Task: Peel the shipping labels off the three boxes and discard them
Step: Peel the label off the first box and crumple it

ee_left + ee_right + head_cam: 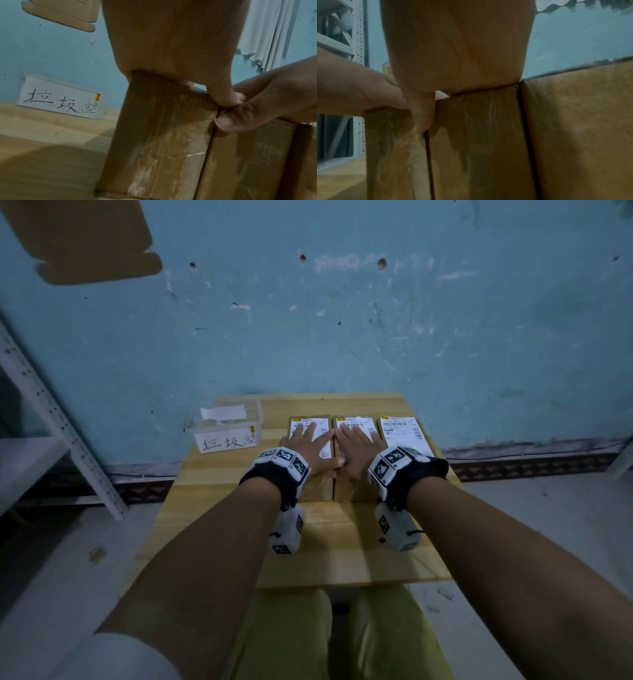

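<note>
Three brown cardboard boxes stand side by side at the back of the wooden table (pixel 222 542), each with a white shipping label on top. My left hand (pixel 310 445) lies flat, fingers spread, on the left box's label (pixel 298 424). My right hand (pixel 358 445) lies flat on the middle box's label (pixel 359 424). The two thumbs touch over the seam between these boxes. The right box's label (pixel 402 431) is uncovered. In the left wrist view the left box's front (pixel 159 142) fills the frame; in the right wrist view the middle box's front (pixel 479 142) does.
A clear plastic bin (pixel 227 424) with a handwritten white sign (pixel 58 99) stands at the table's back left, left of the boxes. A blue wall rises behind. White metal shelving (pixel 51 422) stands at the left. My knees in yellow trousers (pixel 342 638) are below the table's front edge.
</note>
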